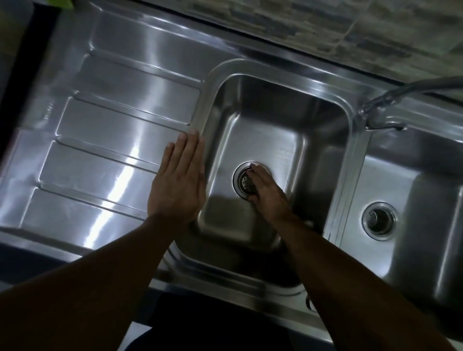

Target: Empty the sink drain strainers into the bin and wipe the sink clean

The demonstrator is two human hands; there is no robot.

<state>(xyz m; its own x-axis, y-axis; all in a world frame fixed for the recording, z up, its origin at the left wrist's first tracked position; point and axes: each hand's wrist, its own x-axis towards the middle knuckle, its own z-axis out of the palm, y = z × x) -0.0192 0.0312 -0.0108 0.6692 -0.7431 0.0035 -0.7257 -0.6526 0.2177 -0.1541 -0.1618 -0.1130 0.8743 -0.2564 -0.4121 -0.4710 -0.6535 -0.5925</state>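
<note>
A stainless steel double sink fills the view. In the left basin (pixel 275 120) a round perforated strainer (pixel 246 182) sits in the drain. My right hand (pixel 266 191) reaches down into this basin, its fingers curled over the strainer's right side and covering part of it. My left hand (pixel 179 183) lies flat, palm down, fingers together, on the draining board at the basin's left rim. The right basin (pixel 426 170) holds a second strainer (pixel 378 220) seated in its drain, untouched.
A ribbed steel draining board (pixel 100 140) stretches to the left. A tap spout (pixel 383 102) reaches over the divider between the basins. A tiled wall (pixel 325 22) runs behind the sink. Something green (pixel 62 3) shows at the top left edge.
</note>
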